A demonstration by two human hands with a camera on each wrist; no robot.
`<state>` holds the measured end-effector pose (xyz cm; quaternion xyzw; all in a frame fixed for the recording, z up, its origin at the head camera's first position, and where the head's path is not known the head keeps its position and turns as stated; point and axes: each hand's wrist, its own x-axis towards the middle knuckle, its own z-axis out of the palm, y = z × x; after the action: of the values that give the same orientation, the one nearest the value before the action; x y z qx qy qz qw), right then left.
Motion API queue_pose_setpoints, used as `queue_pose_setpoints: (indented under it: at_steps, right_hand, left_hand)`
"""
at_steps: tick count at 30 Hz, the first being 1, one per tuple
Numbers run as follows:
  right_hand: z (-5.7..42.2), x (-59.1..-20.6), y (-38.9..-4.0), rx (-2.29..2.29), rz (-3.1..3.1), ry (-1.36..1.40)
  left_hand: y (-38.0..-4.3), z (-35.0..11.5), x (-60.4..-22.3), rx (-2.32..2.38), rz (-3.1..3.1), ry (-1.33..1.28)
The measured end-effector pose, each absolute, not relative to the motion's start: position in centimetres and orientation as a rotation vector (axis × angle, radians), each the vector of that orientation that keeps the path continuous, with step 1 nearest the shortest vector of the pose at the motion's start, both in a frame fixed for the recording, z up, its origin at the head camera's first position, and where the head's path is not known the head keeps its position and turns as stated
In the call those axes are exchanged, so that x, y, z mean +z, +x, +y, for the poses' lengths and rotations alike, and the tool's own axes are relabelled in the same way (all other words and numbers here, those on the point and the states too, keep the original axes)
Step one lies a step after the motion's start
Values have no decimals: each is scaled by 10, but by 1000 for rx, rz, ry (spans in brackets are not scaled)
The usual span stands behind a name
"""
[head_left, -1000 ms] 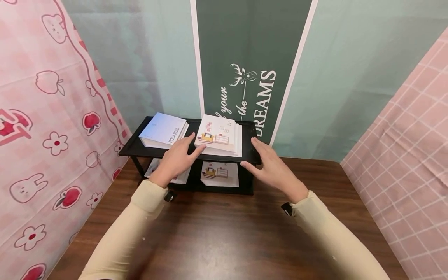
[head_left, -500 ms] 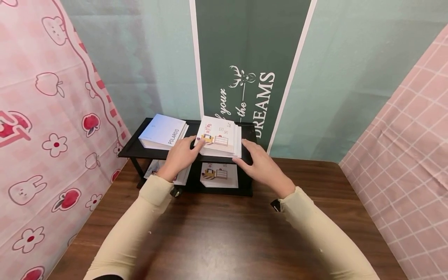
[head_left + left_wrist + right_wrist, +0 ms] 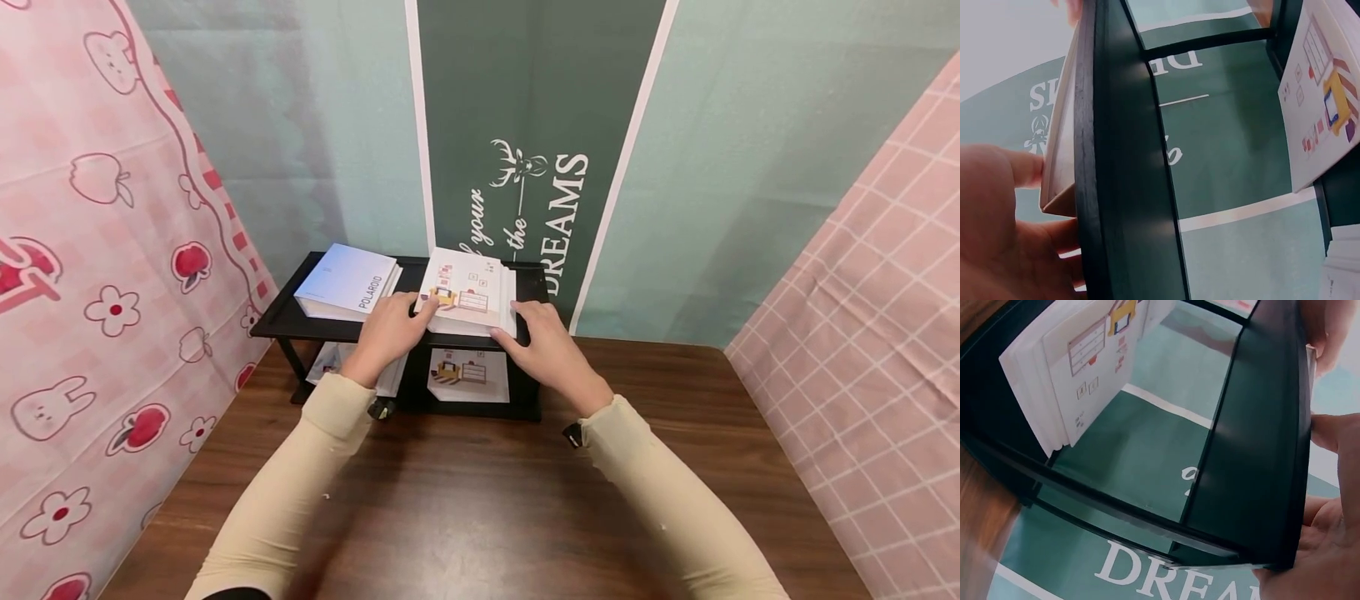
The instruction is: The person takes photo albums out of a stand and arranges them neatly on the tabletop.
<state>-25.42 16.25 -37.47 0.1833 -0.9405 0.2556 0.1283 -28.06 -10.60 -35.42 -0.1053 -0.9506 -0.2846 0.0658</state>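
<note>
The left hand (image 3: 392,327) and right hand (image 3: 551,343), fingers loosely extended, flank and apparently touch the white book (image 3: 465,287) at right atop the black rack (image 3: 534,287), a blue book (image 3: 348,277) left, more books (image 3: 470,377) below.

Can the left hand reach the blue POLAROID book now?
Likely yes: the blue POLAROID book lies beside the left hand on the top shelf, with nothing on its cover. That hand touches the neighbouring white book, though, so it would probably have to leave that first.
</note>
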Motion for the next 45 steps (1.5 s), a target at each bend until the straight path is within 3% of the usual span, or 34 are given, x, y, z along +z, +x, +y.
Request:
queue_pose_setpoints:
  at_steps: [45]
  right_hand:
    - [159, -380, -257, 859, -2669, 408]
  left_hand:
    - [-275, -90, -345, -1357, -2696, -338]
